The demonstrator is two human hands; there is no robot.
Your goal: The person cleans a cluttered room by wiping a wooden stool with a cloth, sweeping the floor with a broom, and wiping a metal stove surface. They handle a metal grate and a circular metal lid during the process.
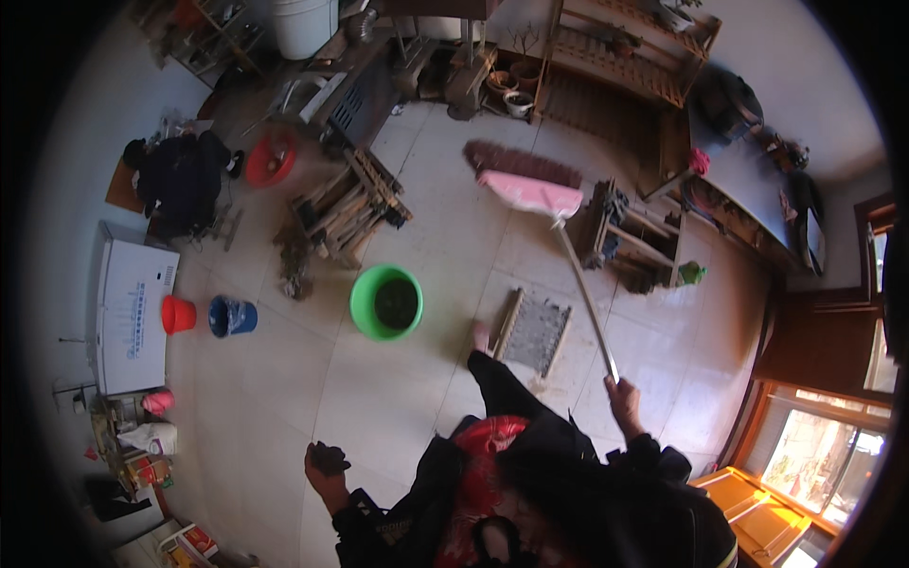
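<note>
My right hand (623,403) grips the end of a broom's long pale handle (588,298). The pink broom head (529,193), with dark reddish bristles, is at the far end over the tiled floor. My left hand (327,472) is closed around a dark, lumpy thing (329,459) whose kind I cannot tell. A green plastic bucket (361,302) with dark contents stands on the floor ahead of me. Right of it, near my foot, lies a low frame (507,323) with a worn grey top.
A wooden stool-like frame (348,206) stands left of the broom head, another wooden frame (643,241) right of it. A red bucket (178,314) and a blue bucket (241,317) stand left. Farther off, a person in dark clothes (181,177) crouches near a red basin (270,157).
</note>
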